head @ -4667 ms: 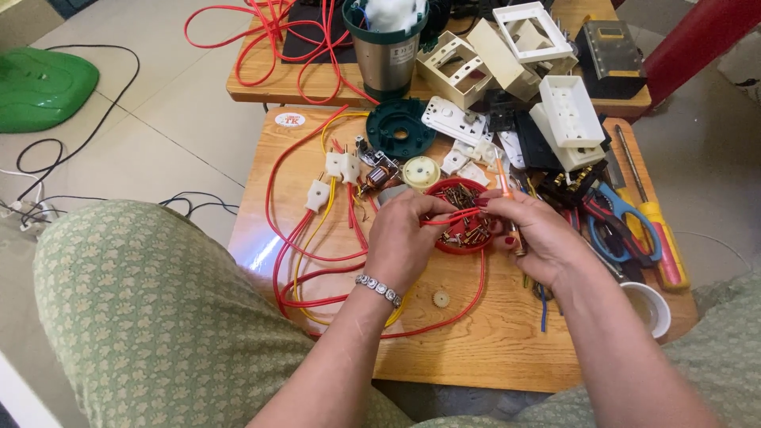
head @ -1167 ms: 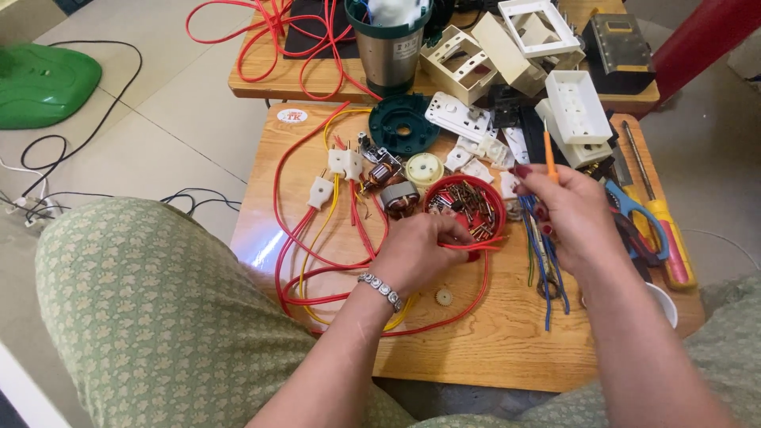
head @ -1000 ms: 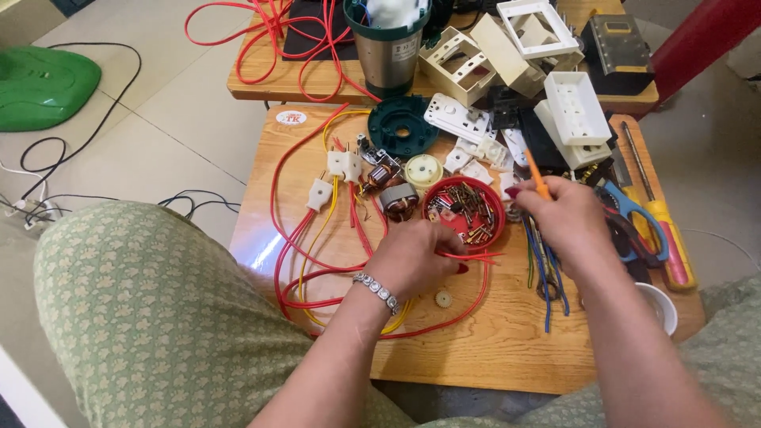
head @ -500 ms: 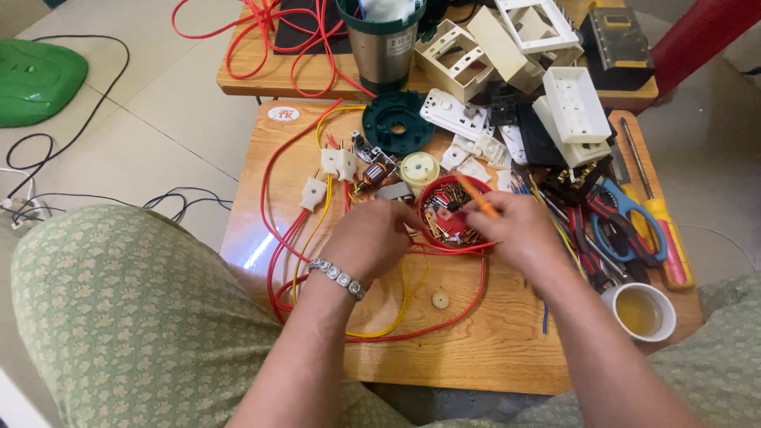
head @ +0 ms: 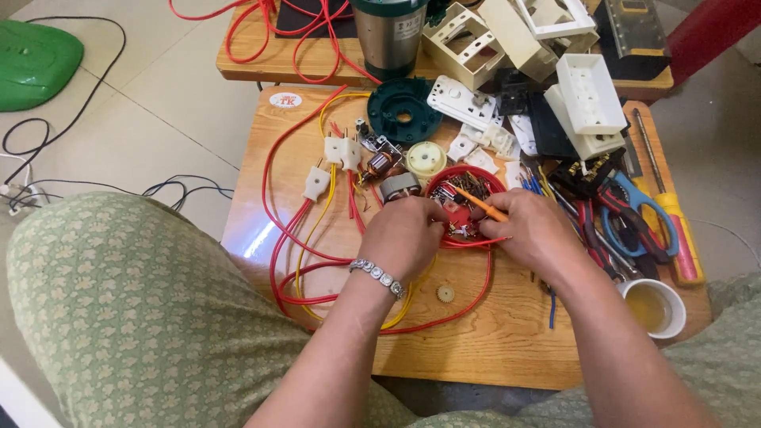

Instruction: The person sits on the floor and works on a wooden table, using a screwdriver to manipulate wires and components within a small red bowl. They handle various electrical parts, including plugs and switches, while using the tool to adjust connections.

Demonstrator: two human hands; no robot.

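A round red tray [head: 493,181] full of small screws and metal bits sits in the middle of a low wooden table [head: 476,349]. My left hand [head: 408,234] rests at the tray's left rim, fingers pinching a small red part [head: 455,215] inside it. My right hand [head: 535,230] is at the tray's right side and holds a thin orange screwdriver [head: 476,203], its tip pointing left over the tray's contents. A beaded bracelet [head: 379,276] is on my left wrist.
Red and yellow wires [head: 289,238] with white plugs [head: 316,182] loop across the table's left. A motor armature [head: 380,164], dark green round housing [head: 404,111], white socket plates [head: 590,99], blue scissors [head: 634,214], pliers, a yellow-handled screwdriver [head: 678,230] and a cup [head: 652,307] surround the tray.
My right hand came from the tools on the right to the red tray, bringing the orange screwdriver. My left hand moved up to the tray's rim. The view has shifted slightly.
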